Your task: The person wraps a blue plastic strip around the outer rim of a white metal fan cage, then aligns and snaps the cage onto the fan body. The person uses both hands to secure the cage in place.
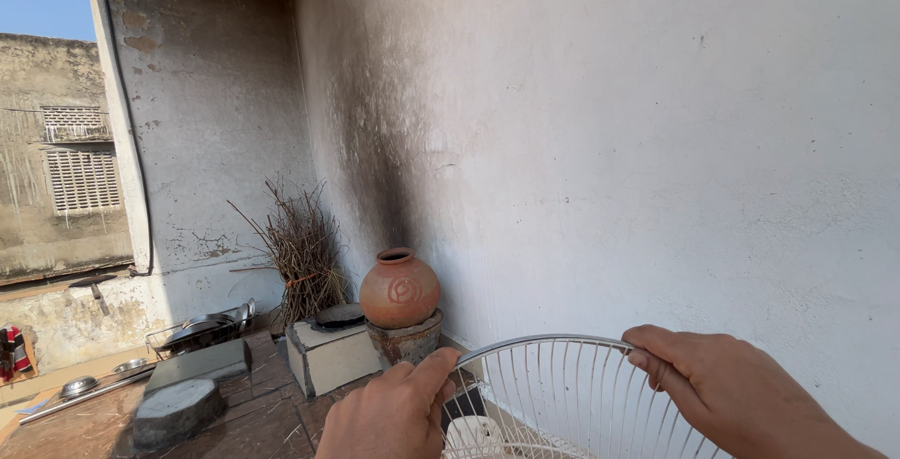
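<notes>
Wire fan guard [562,393], round and pale metal, stands upright low in front of me near a white wall [656,140]. My left hand [394,412] pinches its rim with thumb and curled fingers. My right hand [712,379] closes around the rim's upper right edge. Beyond, a clay pot [399,288] sits on a stand beside dry twigs [302,248].

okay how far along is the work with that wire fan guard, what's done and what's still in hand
Done: nothing finished shows. The white wire fan guard is lifted upright in front of the wall. In hand: the left hand pinches its rim with the thumb on top, and the right hand grips the rim further along. Left: the guard is not fixed or set down anywhere; what lies below is out of view.
</notes>
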